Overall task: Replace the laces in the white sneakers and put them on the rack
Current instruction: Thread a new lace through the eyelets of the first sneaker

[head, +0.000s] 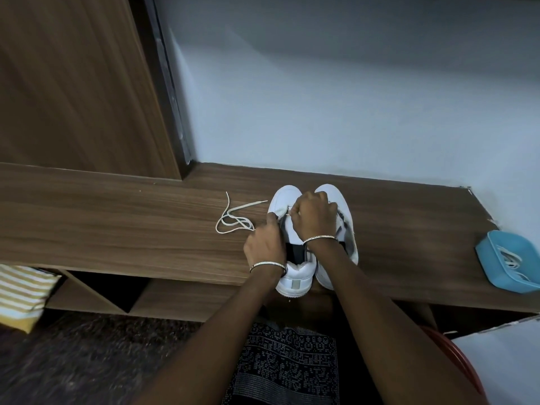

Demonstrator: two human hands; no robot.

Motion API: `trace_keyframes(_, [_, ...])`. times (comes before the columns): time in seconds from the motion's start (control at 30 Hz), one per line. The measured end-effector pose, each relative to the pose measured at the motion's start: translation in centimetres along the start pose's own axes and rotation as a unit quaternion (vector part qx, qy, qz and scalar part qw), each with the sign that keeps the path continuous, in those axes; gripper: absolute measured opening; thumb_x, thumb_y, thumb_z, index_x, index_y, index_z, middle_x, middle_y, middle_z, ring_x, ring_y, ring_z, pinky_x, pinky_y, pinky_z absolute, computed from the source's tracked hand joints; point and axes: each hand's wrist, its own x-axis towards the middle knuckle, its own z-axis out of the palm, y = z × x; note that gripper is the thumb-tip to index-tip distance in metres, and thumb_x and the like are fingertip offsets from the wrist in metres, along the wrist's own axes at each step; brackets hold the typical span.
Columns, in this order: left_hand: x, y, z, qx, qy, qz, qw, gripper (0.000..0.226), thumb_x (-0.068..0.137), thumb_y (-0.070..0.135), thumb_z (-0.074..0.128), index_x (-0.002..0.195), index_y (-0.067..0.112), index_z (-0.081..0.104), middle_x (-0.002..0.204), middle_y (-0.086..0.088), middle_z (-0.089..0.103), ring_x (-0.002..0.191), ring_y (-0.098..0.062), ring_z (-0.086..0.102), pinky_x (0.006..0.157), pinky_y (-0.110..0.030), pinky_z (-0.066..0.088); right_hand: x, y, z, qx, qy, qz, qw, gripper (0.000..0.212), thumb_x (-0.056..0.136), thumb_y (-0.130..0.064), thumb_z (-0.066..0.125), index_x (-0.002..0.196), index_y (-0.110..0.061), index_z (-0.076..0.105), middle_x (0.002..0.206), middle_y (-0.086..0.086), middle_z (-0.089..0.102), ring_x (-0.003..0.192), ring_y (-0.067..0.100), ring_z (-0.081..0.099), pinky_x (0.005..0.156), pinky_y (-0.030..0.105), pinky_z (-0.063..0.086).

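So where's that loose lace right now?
In the head view, the loose lace lies on the wooden bench top, just left of the white sneakers, by the left hand.

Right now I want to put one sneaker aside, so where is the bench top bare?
The bench is bare left of the loose lace, and between the sneakers and the blue tray. It is crowded at the sneakers, where the left hand and right hand work.

Your forearms rise from the bottom of the frame and meet at its centre, a bangle on each wrist. Your left hand curls its fingers onto the sneaker. Your right hand, knuckles up, pinches the lace.
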Motion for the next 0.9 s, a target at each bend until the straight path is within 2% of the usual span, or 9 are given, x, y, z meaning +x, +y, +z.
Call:
trace_keyframes(0.17, [0.0, 0.0, 0.2, -0.006, 0.005, -0.001, 1.000, 0.020, 0.099, 0.009, 0.035, 0.115, 0.014, 0.047, 0.102, -0.014, 0.068, 0.095, -0.040, 0.065, 0.065, -0.038, 0.040, 0.8, 2.0, -1.2, 0.066, 0.019, 0.042, 0.997, 0.020, 0.095, -0.022, 0.049, 0.098, -0.018, 0.068, 0.112, 0.001, 0.060, 0.120, 0.029, 0.046, 0.088, 0.041, 0.038])
trace_keyframes(0.27, [-0.1, 0.0, 0.2, -0.004, 0.004, -0.002, 1.000, 0.021, 0.099, 0.009, 0.035, 0.115, 0.014, 0.047, 0.102, -0.014, 0.068, 0.096, -0.039, 0.065, 0.065, -0.037, 0.039, 0.7, 2.1, -1.2, 0.098, -0.013, 0.003, 0.995, 0.013, 0.090, -0.028, 0.061, 0.099, -0.025, 0.070, 0.116, -0.003, 0.060, 0.124, 0.026, 0.042, 0.092, 0.041, 0.035])
trace_keyframes(0.37, [-0.1, 0.0, 0.1, 0.002, 0.000, 0.001, 1.000, 0.021, 0.098, 0.007, 0.034, 0.114, 0.014, 0.046, 0.103, -0.013, 0.068, 0.096, -0.039, 0.065, 0.065, -0.037, 0.038, 0.3, 1.0, -0.5, 0.045, -0.057, -0.031, 0.997, 0.020, 0.087, -0.037, 0.067, 0.106, -0.031, 0.071, 0.127, -0.006, 0.056, 0.126, 0.025, 0.040, 0.094, 0.042, 0.034])
trace_keyframes(0.43, [-0.1, -0.1, 0.1, 0.006, -0.002, 0.000, 1.000, 0.021, 0.098, 0.007, 0.034, 0.114, 0.014, 0.046, 0.102, -0.013, 0.067, 0.096, -0.039, 0.065, 0.065, -0.037, 0.038, 0.2, 0.2, 0.1, 0.020, -0.051, -0.029, 0.998, 0.016, 0.090, -0.032, 0.061, 0.101, -0.028, 0.073, 0.126, -0.005, 0.057, 0.124, 0.025, 0.040, 0.091, 0.042, 0.034])
trace_keyframes(0.57, [-0.1, -0.1, 0.1, 0.010, -0.002, -0.004, 1.000, 0.022, 0.098, 0.006, 0.034, 0.115, 0.015, 0.046, 0.103, -0.012, 0.068, 0.095, -0.038, 0.066, 0.065, -0.037, 0.039, 0.3, 0.0, 0.3, 0.036, 0.000, 0.010, 0.999, 0.021, 0.090, -0.026, 0.053, 0.091, -0.021, 0.073, 0.113, -0.003, 0.062, 0.116, 0.027, 0.047, 0.085, 0.040, 0.036])
trace_keyframes(0.63, [-0.1, -0.1, 0.1, 0.008, 0.000, -0.003, 1.000, 0.022, 0.098, 0.006, 0.034, 0.114, 0.015, 0.045, 0.103, -0.012, 0.067, 0.095, -0.039, 0.066, 0.064, -0.037, 0.038, 0.4, 0.9, 0.0, 0.109, 0.029, 0.053, 0.992, 0.019, 0.084, -0.021, 0.056, 0.082, -0.021, 0.074, 0.102, 0.000, 0.065, 0.108, 0.030, 0.052, 0.083, 0.040, 0.042])
trace_keyframes(0.73, [-0.2, 0.0, 0.1, 0.007, 0.003, -0.004, 1.000, 0.021, 0.099, 0.007, 0.034, 0.115, 0.015, 0.046, 0.103, -0.012, 0.068, 0.095, -0.039, 0.066, 0.064, -0.037, 0.038, 0.8, 3.0, -0.6, 0.245, 0.074, 0.135, 0.957, 0.017, 0.079, -0.019, 0.059, 0.071, -0.017, 0.075, 0.090, 0.004, 0.070, 0.095, 0.034, 0.062, 0.077, 0.042, 0.054])
trace_keyframes(0.83, [-0.2, 0.0, 0.0, 0.007, 0.003, -0.002, 1.000, 0.022, 0.098, 0.006, 0.034, 0.115, 0.015, 0.047, 0.102, -0.012, 0.068, 0.095, -0.039, 0.066, 0.064, -0.037, 0.038, 1.0, 5.5, -1.4, 0.270, 0.116, 0.196, 0.935, 0.023, 0.073, -0.028, 0.052, 0.070, -0.015, 0.071, 0.083, 0.008, 0.069, 0.086, 0.035, 0.064, 0.069, 0.041, 0.055])
trace_keyframes(0.9, [-0.2, 0.0, 0.0, 0.004, 0.005, 0.000, 1.000, 0.022, 0.098, 0.005, 0.034, 0.114, 0.014, 0.046, 0.101, -0.012, 0.068, 0.094, -0.038, 0.066, 0.064, -0.037, 0.038, 0.9, 6.8, -1.6, 0.278, 0.131, 0.233, 0.923, 0.024, 0.073, -0.027, 0.051, 0.071, -0.016, 0.072, 0.081, 0.008, 0.071, 0.086, 0.038, 0.064, 0.069, 0.040, 0.055])
